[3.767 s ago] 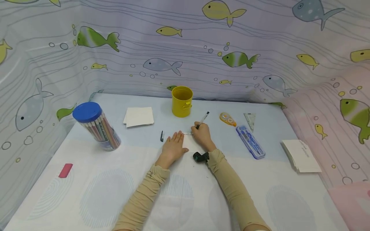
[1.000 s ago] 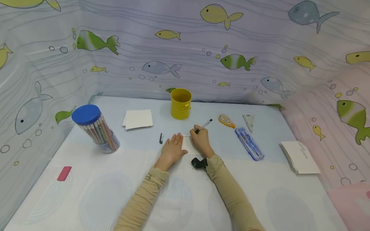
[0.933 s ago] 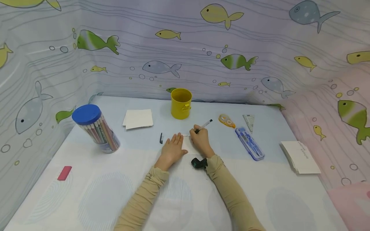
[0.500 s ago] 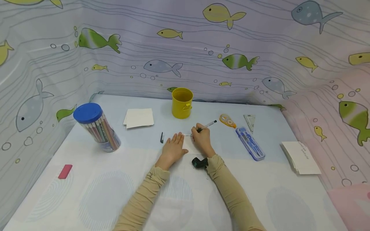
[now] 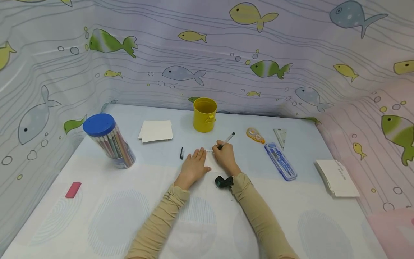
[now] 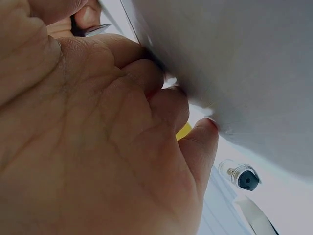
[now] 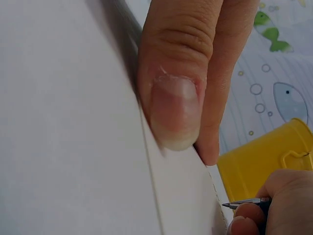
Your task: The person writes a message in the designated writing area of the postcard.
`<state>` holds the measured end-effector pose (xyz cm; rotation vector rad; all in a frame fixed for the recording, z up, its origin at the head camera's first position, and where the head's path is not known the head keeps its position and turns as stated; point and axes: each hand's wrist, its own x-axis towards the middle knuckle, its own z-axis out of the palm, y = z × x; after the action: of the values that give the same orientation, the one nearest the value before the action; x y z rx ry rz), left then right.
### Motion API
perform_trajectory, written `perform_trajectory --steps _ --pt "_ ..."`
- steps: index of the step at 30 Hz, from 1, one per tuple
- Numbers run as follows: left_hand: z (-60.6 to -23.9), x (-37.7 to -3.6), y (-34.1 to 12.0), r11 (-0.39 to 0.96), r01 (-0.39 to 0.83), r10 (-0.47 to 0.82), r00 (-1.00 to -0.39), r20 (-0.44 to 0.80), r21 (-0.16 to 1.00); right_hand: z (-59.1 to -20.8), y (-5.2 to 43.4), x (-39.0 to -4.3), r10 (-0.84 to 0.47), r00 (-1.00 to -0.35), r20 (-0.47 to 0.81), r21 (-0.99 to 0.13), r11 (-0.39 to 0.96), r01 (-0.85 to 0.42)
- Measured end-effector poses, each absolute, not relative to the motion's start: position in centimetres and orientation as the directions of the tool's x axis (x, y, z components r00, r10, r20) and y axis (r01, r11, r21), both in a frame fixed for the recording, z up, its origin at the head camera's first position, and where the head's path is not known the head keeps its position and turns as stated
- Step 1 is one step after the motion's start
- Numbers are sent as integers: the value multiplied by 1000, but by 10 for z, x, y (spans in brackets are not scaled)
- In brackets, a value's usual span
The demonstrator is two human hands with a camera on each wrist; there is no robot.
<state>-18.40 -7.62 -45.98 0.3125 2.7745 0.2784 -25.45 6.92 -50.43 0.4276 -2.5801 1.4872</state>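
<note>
Here, frame centre: right hand [image 5: 225, 157] pinches pen [image 5: 226, 140], tip down on far edge of white card [image 5: 210, 163], barrel slanting toward upper right. Left hand [image 5: 193, 166], fingers spread flat, presses card onto worktop [image 5: 97, 216] just left of pen.

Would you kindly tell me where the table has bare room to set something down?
Bare cloth lies between the pink eraser and the beige sleeves, and right of them before the white card stack. Around the yellow metal cup and blue geometry case, it is crowded.
</note>
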Motion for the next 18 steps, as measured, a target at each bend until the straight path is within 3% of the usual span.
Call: perform_trajectory --steps 18 --pt "-461 -185 -76 951 182 253 -923 -291 250 -505 72 -258 -169 -965 199 -843 473 -256"
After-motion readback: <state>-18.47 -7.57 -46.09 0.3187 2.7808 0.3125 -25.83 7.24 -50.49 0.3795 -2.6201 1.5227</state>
